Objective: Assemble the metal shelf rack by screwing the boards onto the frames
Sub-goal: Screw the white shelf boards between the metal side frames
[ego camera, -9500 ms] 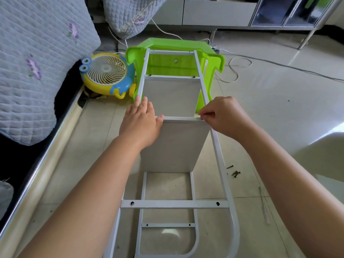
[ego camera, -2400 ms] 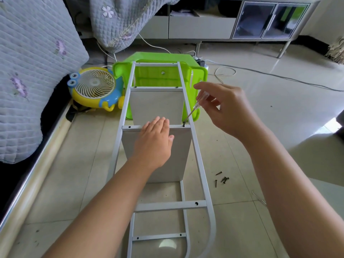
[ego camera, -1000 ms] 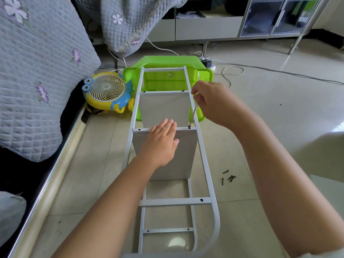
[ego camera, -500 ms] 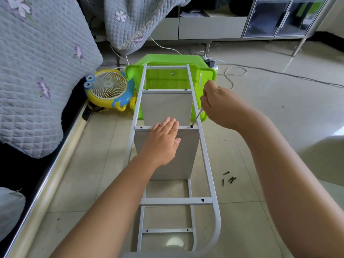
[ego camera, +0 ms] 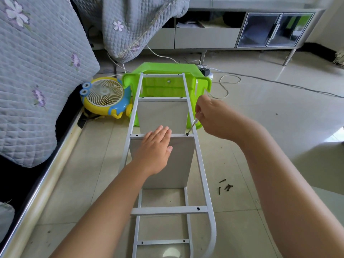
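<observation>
- Since half a second ago, your right hand (ego camera: 214,118) has hardly moved; it still grips the screwdriver (ego camera: 191,127) with curled fingers, the tip in the right hole of the middle crossbar (ego camera: 178,135).
- Your left hand (ego camera: 155,148) stays flat, fingers straight, on the near board (ego camera: 178,164) just below that crossbar.
- That board stands between the rails of the grey frame (ego camera: 202,175), which lies on the floor with its far end on the green stool (ego camera: 167,68).
- Loose screws (ego camera: 225,186) lie on the floor, right of the frame.

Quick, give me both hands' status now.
Left hand: open, flat on the board.
Right hand: gripping the screwdriver, tip at the crossbar screw.
</observation>
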